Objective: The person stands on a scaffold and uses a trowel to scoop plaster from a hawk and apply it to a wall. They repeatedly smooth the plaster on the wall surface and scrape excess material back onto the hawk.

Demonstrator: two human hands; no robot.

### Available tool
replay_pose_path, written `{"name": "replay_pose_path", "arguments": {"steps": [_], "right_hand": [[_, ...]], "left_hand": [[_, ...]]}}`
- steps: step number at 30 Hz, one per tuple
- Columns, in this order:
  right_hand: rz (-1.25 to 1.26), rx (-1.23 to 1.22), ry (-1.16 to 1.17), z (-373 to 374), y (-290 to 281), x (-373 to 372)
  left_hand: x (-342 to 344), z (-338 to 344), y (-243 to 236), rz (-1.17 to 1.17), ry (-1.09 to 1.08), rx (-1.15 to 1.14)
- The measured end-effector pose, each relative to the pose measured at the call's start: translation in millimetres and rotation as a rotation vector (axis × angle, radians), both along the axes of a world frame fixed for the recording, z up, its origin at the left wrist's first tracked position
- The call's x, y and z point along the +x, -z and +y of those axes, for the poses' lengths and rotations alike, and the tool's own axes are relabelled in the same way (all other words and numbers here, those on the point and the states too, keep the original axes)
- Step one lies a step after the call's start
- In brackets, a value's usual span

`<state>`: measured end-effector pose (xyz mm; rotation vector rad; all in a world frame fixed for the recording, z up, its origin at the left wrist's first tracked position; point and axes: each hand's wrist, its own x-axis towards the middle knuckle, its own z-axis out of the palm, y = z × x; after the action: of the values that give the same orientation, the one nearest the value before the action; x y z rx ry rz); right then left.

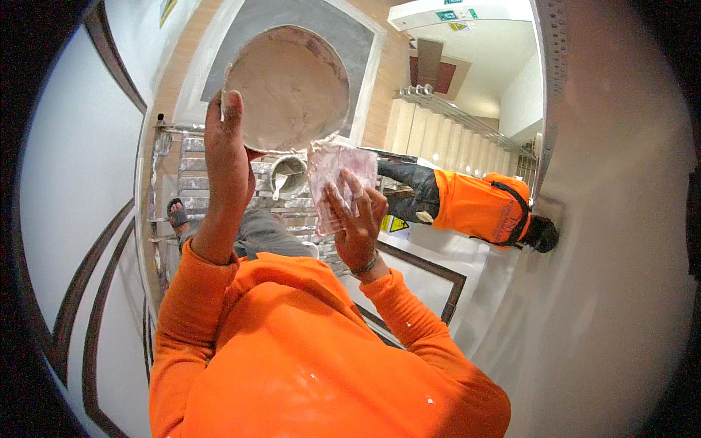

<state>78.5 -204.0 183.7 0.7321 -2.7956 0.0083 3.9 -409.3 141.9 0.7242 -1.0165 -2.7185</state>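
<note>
- The step in hand seems to be working pale beige paste (292, 91) at the edge of a round, shallow, paste-smeared pan (330, 51) with a flat, pinkish-white, roughly rectangular plate (320, 175); the pan is held up ahead of the person's chest, the plate at its lower right.
- To do it well, the person would best keep the pan level and braced while the plate's upper edge meets the rim squarely, so that the beads of paste there stay on the tool or fall back inside.
- Light, even pressure should serve better than force, as a hard push could tip the pan.
- The left hand (231, 153) supports the pan at its lower left, thumb upright along the outside; the other fingers are mostly hidden, so their exact curl cannot be told.
- The right hand (359, 212) grips the plate, its fingers slightly spread and bent over the near face; the thumb is not clearly visible.
- Plate and rim meet in this view, though firm contact cannot be confirmed.
- Below stands a small, round grey bucket (298, 182) with a pale-handled tool (278, 187) in it.
</note>
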Motion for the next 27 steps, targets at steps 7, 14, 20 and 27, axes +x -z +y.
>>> {"name": "replay_pose_path", "arguments": {"steps": [7,14,20,27], "right_hand": [[-0.162,-0.235,0.023,27.2,1.5,11.6],[-0.383,-0.078,0.072,11.9,-80.5,-53.4],[-0.844,0.352,-0.124,-25.7,-101.5,-90.9],[-1.787,-0.272,0.224,-6.1,-25.7,-130.7]], "left_hand": [[-4.6,-15.5,-11.1,-0.062,-0.065,-0.112],[-0.3,-19.2,12.4,0.065,0.122,-0.384],[10.3,-10.1,28.2,0.078,0.406,-0.616],[32.5,16.7,65.5,-0.104,0.453,-0.588]]}}
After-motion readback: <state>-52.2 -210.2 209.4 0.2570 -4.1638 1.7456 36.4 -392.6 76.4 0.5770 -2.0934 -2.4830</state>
